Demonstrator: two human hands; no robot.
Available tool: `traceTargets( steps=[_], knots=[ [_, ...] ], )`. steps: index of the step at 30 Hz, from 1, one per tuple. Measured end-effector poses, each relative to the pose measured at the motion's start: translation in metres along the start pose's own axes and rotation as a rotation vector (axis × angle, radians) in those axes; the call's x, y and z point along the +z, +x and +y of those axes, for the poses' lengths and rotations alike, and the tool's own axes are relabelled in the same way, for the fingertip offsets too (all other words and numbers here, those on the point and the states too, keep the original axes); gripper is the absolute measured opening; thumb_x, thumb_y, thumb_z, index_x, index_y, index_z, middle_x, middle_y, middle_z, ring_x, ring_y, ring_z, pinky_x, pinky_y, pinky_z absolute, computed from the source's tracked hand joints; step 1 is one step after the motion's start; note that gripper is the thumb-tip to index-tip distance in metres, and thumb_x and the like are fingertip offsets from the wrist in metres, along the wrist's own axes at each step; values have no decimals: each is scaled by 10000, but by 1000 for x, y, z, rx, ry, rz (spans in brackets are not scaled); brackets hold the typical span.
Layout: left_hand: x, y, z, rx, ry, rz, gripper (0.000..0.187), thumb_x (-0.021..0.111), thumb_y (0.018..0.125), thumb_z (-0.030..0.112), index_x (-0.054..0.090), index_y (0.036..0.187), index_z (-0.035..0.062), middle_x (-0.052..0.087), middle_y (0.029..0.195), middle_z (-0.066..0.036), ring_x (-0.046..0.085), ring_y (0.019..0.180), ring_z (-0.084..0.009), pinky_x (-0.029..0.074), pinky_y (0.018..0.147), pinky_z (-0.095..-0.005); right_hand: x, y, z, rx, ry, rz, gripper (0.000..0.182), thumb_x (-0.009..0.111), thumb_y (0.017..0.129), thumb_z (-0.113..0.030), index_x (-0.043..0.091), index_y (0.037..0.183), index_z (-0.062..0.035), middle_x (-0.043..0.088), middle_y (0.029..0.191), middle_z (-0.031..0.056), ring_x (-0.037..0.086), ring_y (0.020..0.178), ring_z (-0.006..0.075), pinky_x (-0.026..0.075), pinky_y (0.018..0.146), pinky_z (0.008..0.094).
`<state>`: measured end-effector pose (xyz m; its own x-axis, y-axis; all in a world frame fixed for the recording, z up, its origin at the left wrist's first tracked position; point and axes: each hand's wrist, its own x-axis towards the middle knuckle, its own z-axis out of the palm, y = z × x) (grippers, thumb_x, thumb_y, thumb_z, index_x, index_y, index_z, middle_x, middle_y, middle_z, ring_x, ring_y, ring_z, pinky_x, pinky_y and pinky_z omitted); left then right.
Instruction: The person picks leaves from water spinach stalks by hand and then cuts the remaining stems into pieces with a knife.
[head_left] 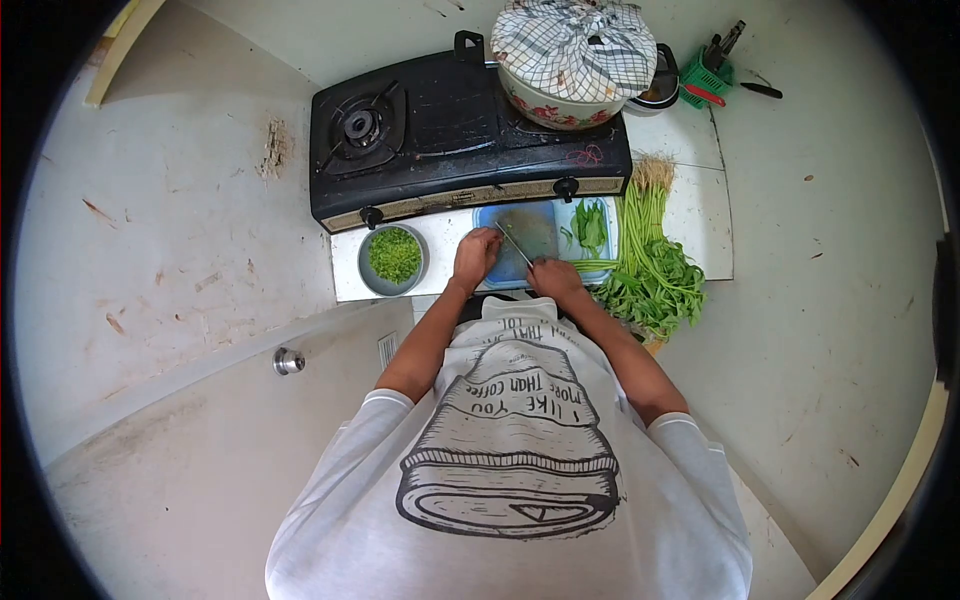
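Over the blue cutting board [542,222], my right hand [555,279] is closed round a knife [515,245], its blade slanting up and left. Close to the blade tip, my left hand [478,255] has its fingers pressed together at the board's left side; anything between them is too small to name. A few cut green leaves [590,228] lie on the right part of the board. Just right of it rests a large bunch of leafy greens [655,255] with long stems and roots. Chopped greens [394,255] fill a grey bowl [364,275] on the left.
Behind the board stands a black two-burner stove [450,130]. A floral pot [560,108] covered with a checked cloth [575,50] sits on its right side. Farther right are a lidded pan [658,92] and a green basket [700,75] with utensils. Walls rise on both sides.
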<state>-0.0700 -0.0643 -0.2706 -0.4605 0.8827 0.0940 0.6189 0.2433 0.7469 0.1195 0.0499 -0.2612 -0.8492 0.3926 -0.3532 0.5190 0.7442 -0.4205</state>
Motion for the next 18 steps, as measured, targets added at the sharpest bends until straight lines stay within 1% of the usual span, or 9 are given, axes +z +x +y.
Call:
traceTargets(
  steps=[1, 4, 7, 10, 14, 18],
  knots=[
    [1, 0, -1, 0, 1, -4, 114, 689, 857, 15, 720, 965, 32, 708, 934, -156, 674, 912, -379, 546, 828, -455, 0, 3, -1, -16, 6, 10, 374, 529, 982, -331, 724, 940, -15, 756, 929, 226, 752, 831, 402, 603, 756, 522],
    [1, -1, -5, 9, 30, -8, 115, 692, 861, 22, 721, 972, 37, 711, 942, -154, 675, 918, -377, 547, 831, -453, 1, 14, -6, -8, 24, -10, 390, 547, 994, -349, 704, 958, 6, 741, 865, 252, 739, 807, 425, 593, 754, 530],
    [2, -2, -4, 10, 44, 3, 119, 696, 866, 28, 720, 982, 41, 714, 942, -151, 678, 921, -375, 549, 829, -453, 0, 8, -4, 7, 19, 9, 399, 544, 997, -355, 711, 942, 3, 743, 878, 250, 740, 814, 424, 593, 761, 530],
    [4, -3, -4, -15, 1, 17, 125, 696, 867, 29, 716, 991, 41, 713, 939, -155, 682, 911, -380, 551, 817, -454, 0, -4, -3, 24, 3, 2, 378, 522, 987, -317, 730, 923, -8, 752, 880, 235, 751, 801, 406, 602, 751, 524],
    [4, -3, -2, -38, -22, 17, 125, 693, 868, 25, 707, 991, 37, 709, 939, -166, 686, 883, -393, 552, 798, -456, 3, 6, -2, 1, 0, 16, 390, 528, 993, -337, 723, 931, -4, 746, 872, 246, 747, 801, 412, 598, 757, 525],
    [3, -4, -4, -12, -24, 23, 118, 685, 874, 19, 707, 990, 32, 708, 937, -175, 686, 871, -396, 552, 789, -460, 1, 14, -5, 1, 15, 28, 406, 532, 1003, -367, 705, 940, -5, 734, 842, 252, 736, 789, 424, 591, 751, 535]
  ],
)
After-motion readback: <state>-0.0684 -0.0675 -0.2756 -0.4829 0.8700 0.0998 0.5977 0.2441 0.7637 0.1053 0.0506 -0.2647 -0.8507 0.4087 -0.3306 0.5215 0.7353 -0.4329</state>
